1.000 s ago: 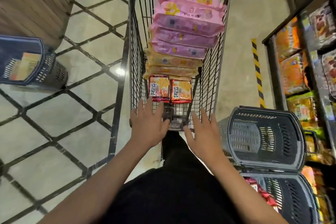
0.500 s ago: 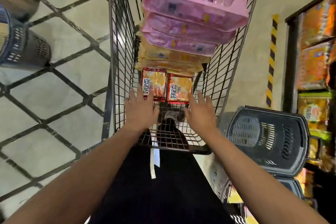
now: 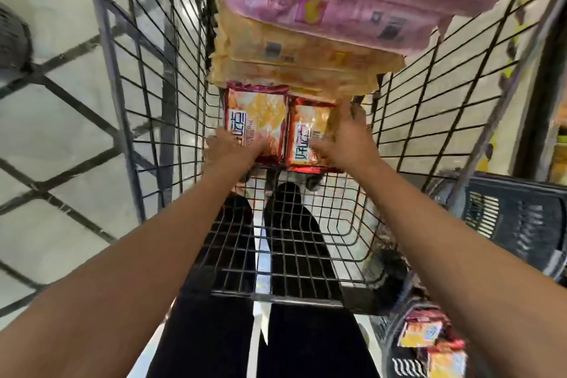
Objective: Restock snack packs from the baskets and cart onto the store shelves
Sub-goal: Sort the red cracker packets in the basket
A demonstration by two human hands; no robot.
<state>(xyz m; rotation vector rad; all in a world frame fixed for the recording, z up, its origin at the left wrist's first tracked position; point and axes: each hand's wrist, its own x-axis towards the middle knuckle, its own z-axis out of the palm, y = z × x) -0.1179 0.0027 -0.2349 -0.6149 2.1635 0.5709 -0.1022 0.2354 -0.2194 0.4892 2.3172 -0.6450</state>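
**Both hands on the 2 red packs, cart floor**

2 red snack packs lie flat, side by side and touching, on the wire floor of the cart (image 3: pixel 129 120): left pack (image 3: pixel 256 116), right pack (image 3: pixel 306 138). Long axes run away from the person, near ends at the fingertips.

Left hand (image 3: pixel 231 147) sits on the near-left corner of the left pack; right hand (image 3: pixel 343 141) lies over the right side of the right pack. 1 hand per pack, neither nearer. Grip state: fingers touching the packs, but motion blur means I cannot tell whether either has closed.

Just beyond the red packs: tan packs (image 3: pixel 294 64) stacked and overhanging their far ends, pink packs (image 3: pixel 368 3) on top. So pull toward the person, not straight up.

Right of the cart: dark basket (image 3: pixel 518 224), a second basket (image 3: pixel 429 344) holding more packs; shelves at the right edge, blurred.
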